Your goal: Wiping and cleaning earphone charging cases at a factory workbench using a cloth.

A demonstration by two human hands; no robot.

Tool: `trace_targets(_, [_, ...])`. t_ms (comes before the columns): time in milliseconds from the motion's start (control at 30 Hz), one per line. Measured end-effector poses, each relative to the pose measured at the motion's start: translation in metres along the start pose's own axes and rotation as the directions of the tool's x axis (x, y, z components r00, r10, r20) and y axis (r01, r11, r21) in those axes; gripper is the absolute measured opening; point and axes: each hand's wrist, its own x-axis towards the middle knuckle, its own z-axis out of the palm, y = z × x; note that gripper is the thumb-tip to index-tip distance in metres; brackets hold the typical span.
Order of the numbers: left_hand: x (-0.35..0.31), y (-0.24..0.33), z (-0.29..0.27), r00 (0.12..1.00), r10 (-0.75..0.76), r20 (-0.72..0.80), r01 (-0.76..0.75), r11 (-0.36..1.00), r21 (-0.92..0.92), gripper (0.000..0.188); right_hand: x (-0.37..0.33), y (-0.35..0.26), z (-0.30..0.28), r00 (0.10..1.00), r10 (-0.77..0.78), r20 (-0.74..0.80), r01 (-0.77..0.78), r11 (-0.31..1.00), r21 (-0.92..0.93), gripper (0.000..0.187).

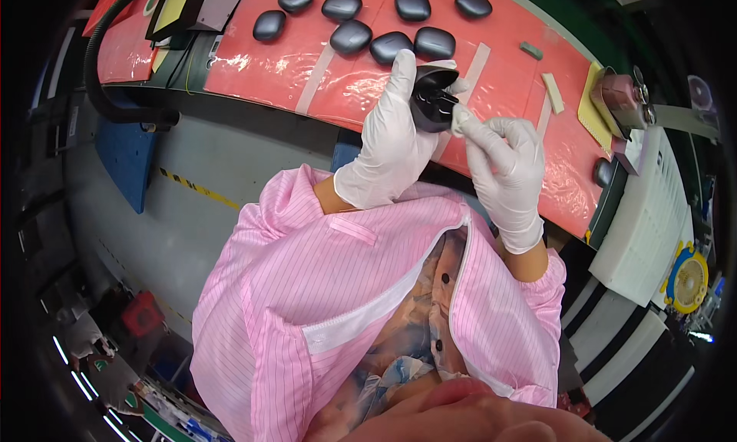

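Observation:
Both my hands wear white gloves. My left hand (pixel 390 146) is wrapped around a dark earbud charging case (pixel 430 113), with the thumb up along its side. Its lid is raised and the black inside shows. At the case's right edge, the thumb and forefinger of my right hand (pixel 507 162) are pinched together. Whatever those fingertips may hold is too small to make out. Beyond my hands, several closed, dark grey, glossy cases (pixel 351 37) lie scattered on the pinkish-red mat (pixel 253 72).
On the mat's right lie a small green block (pixel 530 51), a cream-coloured strip (pixel 553 93) and a yellow pad (pixel 596 112). One more dark case (pixel 603 172) sits near the right edge, beside a white slab (pixel 643 219) and a yellow fan (pixel 685 279). A black hose (pixel 94 77) curves at the left.

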Motion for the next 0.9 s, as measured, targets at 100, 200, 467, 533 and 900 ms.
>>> trace_targets(100, [0.0,-0.002,-0.002,0.995,-0.085,-0.059,0.08,0.993,-0.086,0.061,-0.011,0.012,0.001,0.978,0.206,0.005,-0.198,0.931,0.307,0.033])
trace_targets(200, [-0.002,0.006,-0.005,0.988,-0.151,0.004,0.151,0.986,-0.067,0.061,-0.009,0.012,0.004,0.934,0.347,-0.083,-0.279,0.856,0.436,0.031])
trace_targets(467, [-0.002,0.006,-0.002,0.967,-0.244,0.068,0.251,0.96,-0.124,0.063,-0.021,0.017,0.007,0.854,0.486,-0.184,-0.355,0.804,0.477,0.025])
trace_targets(533, [-0.004,0.006,0.002,0.966,-0.259,0.004,0.259,0.962,-0.089,0.063,-0.012,0.014,0.003,0.861,0.448,-0.242,-0.315,0.842,0.437,0.026])
trace_targets(900, [-0.008,-0.009,-0.001,0.993,-0.104,0.064,0.085,0.966,0.246,0.057,0.0,0.0,-0.01,0.983,0.092,-0.161,-0.051,0.969,0.242,0.035])
